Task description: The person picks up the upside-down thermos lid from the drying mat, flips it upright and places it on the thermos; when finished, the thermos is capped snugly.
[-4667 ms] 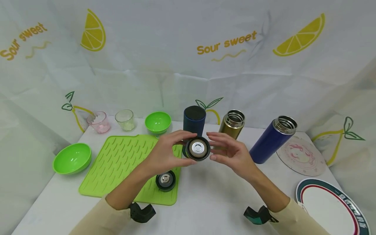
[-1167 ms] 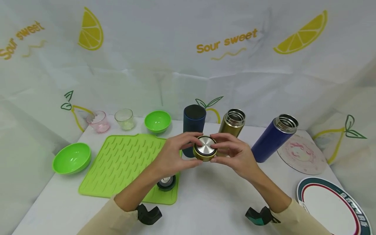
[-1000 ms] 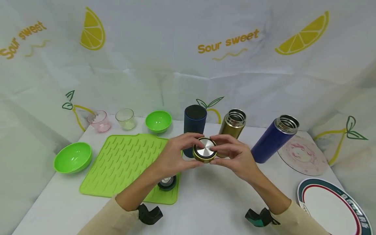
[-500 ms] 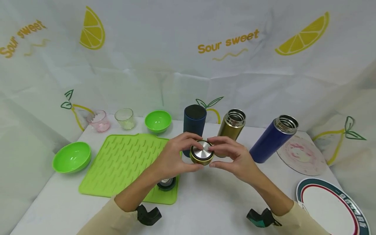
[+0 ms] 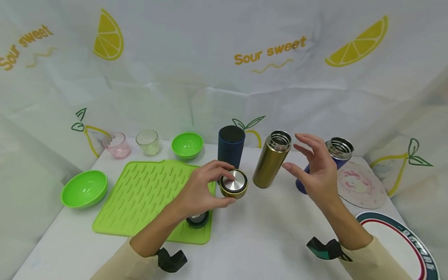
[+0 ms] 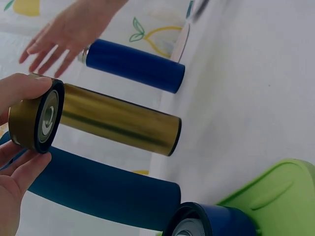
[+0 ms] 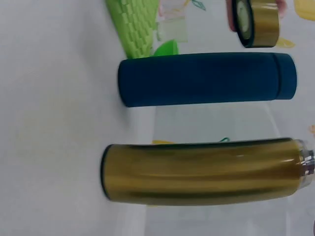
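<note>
My left hand (image 5: 199, 190) pinches a gold flask lid (image 5: 235, 182) by its side, thumb below and fingers above, its brushed silver top tilted towards the head camera. The left wrist view shows the lid's black-rimmed underside. The gold vacuum flask (image 5: 267, 167) stands upright without a lid, its steel mouth bare. Just to its right, my right hand (image 5: 319, 171) is raised with fingers and thumb spread, holding nothing. Behind that hand, partly hidden, stands a lidless blue flask (image 6: 133, 66). A dark blue flask (image 5: 231, 146) with its lid on stands behind the left hand.
A second flask lid (image 5: 198, 220) lies on the green drying mat (image 5: 150, 190), partly covered by the left wrist. Green bowls (image 5: 85, 189) and small glasses (image 5: 147, 142) stand along the left and back. A pink round mat (image 5: 364, 186) and a white round board (image 5: 388, 245) lie right.
Both hands held the lid; it was turned from underside up to silver top up. Now the right hand has let go and moved right, while the left has shifted slightly left with the lid.
</note>
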The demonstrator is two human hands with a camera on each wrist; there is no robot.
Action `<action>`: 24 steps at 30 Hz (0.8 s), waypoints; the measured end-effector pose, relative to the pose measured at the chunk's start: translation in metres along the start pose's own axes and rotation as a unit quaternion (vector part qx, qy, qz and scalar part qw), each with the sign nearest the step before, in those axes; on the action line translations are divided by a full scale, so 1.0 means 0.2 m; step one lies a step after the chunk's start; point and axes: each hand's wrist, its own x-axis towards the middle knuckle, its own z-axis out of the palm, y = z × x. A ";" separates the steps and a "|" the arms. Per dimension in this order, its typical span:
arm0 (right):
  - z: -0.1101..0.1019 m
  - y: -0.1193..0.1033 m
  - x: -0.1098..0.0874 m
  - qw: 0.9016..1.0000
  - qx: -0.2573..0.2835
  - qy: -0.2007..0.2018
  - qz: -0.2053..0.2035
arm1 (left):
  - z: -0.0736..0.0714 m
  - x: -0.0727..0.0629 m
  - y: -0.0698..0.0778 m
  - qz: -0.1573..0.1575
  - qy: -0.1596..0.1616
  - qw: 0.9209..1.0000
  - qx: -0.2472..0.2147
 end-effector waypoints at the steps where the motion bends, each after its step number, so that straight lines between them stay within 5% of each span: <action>1: 0.00 0.02 -0.01 1.000 -0.001 0.003 0.009 | 0.00 0.00 0.00 0.001 -0.001 1.000 0.000; 7: 0.01 0.17 -0.06 0.994 0.021 0.019 0.102 | 0.00 0.00 0.00 0.001 -0.002 1.000 -0.008; 14: 0.05 0.33 -0.14 0.976 -0.022 -0.018 0.214 | 0.00 -0.02 -0.01 -0.007 -0.003 1.000 -0.023; 20: 0.07 0.41 -0.18 0.962 -0.064 -0.027 0.264 | 0.00 -0.02 -0.01 -0.017 -0.001 1.000 -0.011; 24: 0.09 0.43 -0.19 0.963 -0.076 -0.011 0.260 | 0.01 -0.02 -0.02 -0.024 -0.002 1.000 -0.008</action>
